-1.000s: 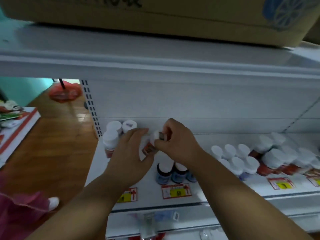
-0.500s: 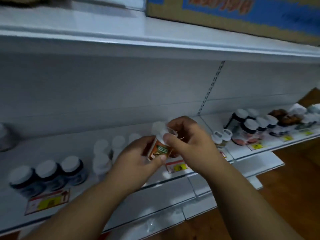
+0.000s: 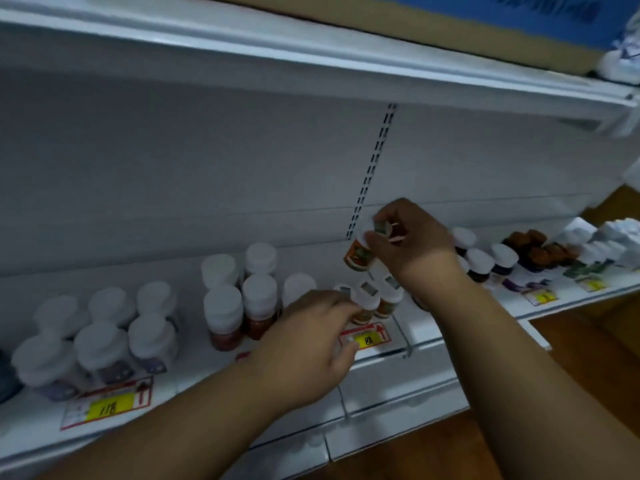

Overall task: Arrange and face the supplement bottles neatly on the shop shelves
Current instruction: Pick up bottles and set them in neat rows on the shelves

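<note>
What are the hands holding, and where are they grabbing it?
The right hand grips the small orange-label bottle by its white cap end. The left hand reaches toward the shelf bottles; whether it grips one cannot be told.

Right hand [image 3: 412, 242] gripping orange bottle [image 3: 358, 256] — left hand [image 3: 308, 344] reaching

cardboard box [image 3: 433, 27] with blue print on top shelf, white sneaker [image 3: 623, 53] at its right end. yellow-red price tags [image 3: 109, 403] along lower shelf's front edge. wood floor [image 3: 588, 358] bottom right.
</note>
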